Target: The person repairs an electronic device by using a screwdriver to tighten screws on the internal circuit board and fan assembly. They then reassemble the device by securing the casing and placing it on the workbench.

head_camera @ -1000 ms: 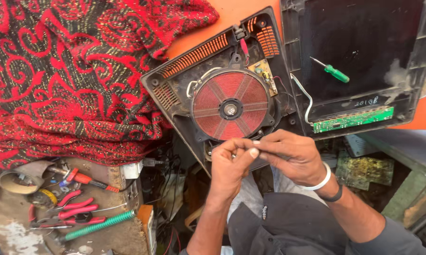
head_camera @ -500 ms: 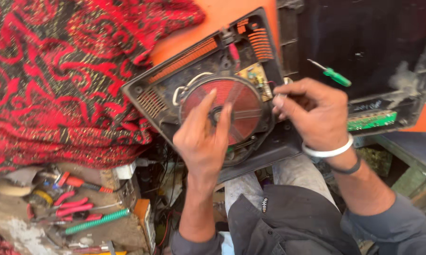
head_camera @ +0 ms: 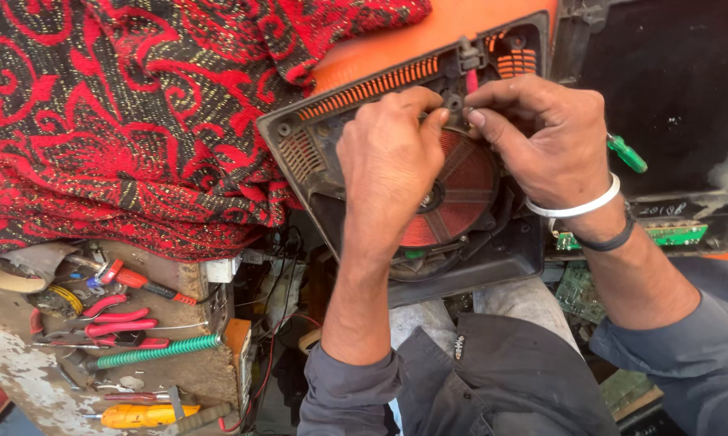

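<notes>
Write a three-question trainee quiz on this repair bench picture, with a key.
1. True or false: both hands meet at the far edge of the red coil disc.
2. Which lies right of the right hand? A) green-handled screwdriver B) hammer C) paintbrush
3. Fill in: the patterned red-and-black ____ lies left of the open appliance housing.

Key: 1 true, the left hand included; 2 A; 3 cloth.
</notes>
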